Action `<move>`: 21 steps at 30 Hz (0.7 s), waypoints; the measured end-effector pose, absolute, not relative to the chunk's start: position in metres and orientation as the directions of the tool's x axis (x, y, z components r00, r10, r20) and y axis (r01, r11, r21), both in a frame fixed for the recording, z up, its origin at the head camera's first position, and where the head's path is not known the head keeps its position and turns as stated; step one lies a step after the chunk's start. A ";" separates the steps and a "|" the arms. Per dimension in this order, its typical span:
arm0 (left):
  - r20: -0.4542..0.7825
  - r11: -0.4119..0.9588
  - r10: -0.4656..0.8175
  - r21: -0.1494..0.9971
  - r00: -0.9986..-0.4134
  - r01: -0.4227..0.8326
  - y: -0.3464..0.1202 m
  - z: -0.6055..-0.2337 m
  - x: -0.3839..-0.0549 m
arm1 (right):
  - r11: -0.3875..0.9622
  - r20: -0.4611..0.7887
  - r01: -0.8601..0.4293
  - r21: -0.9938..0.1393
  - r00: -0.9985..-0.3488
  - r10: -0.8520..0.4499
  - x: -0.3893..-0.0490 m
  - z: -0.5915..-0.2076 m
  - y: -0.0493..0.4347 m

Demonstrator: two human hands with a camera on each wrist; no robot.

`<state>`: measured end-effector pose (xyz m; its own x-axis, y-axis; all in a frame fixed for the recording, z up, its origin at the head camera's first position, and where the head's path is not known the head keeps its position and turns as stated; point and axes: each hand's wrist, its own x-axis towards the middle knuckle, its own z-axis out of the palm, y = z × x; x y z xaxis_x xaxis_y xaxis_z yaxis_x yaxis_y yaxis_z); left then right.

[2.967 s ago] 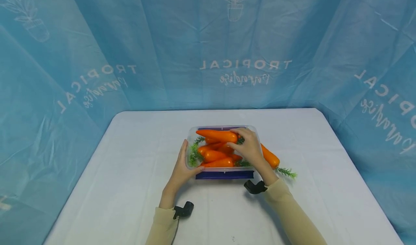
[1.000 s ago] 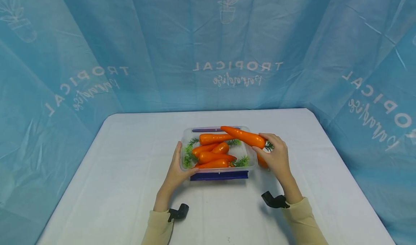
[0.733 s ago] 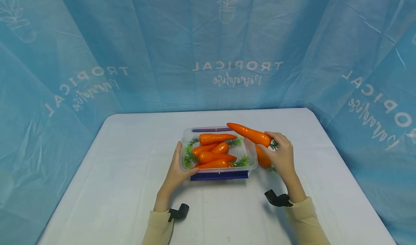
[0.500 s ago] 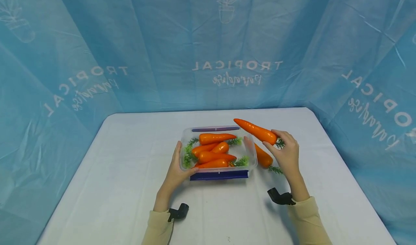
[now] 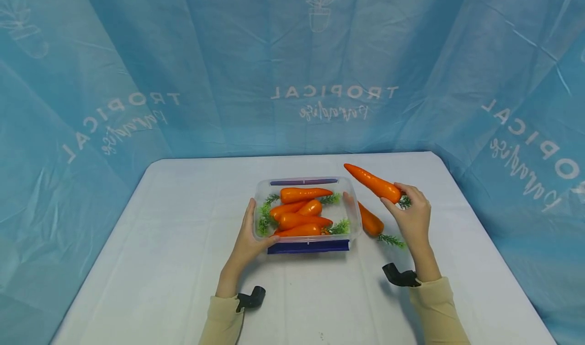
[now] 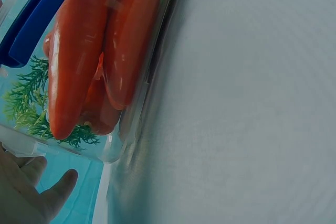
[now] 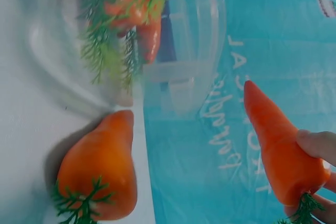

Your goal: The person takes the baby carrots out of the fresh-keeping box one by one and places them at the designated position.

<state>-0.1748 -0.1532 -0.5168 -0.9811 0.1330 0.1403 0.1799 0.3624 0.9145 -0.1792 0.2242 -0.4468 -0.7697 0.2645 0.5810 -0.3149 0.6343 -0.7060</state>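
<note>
My right hand point(image 5: 413, 213) pinches an orange carrot point(image 5: 372, 182) by its thick end, near the green leafy top. That carrot is raised above the table, right of a clear plastic container point(image 5: 355, 202) with blue clips. Several carrots point(image 5: 303, 220) with green tops lie inside the container. My left hand point(image 5: 249, 236) rests at the container's left side, thumb on the near left corner and fingers along the outer wall. In the left wrist view, the left hand's fingers point(image 6: 60, 190) look spread beside the wall. Another carrot point(image 5: 371, 222) lies on the table against the container's right side, its tip partly behind the wall.
Everything stands on a white-covered table point(image 5: 183, 263). Blue curtains point(image 5: 237, 70) with printed lettering hang behind it and at both sides. A black wrist camera point(image 5: 400, 275) sits on the right wrist, another black wrist camera point(image 5: 252, 298) on the left.
My right hand has lifted the carrot out of the container and carried it to the right, uncovering the carrot on the table. The left hand has stayed at the container.
</note>
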 end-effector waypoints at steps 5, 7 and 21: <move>0.132 0.373 0.130 0.912 -0.983 0.172 -0.152 -0.517 -0.175 | 0.639 0.580 -0.302 -0.707 -0.765 0.281 -0.181 -0.453 0.230; 0.129 0.374 0.128 0.912 -0.983 0.169 -0.153 -0.518 -0.175 | 0.642 0.576 -0.293 -0.708 -0.765 0.286 -0.182 -0.455 0.232; 0.136 0.353 0.130 0.919 -0.982 0.174 -0.153 -0.517 -0.174 | 0.671 0.517 -0.199 -0.714 -0.797 0.313 -0.187 -0.479 0.241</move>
<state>-0.1739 -0.1529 -0.5166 -0.9821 0.1303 0.1359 0.1740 0.3529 0.9193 -0.1869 0.2412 -0.4786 -0.7968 0.3133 0.5167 -0.1991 0.6713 -0.7139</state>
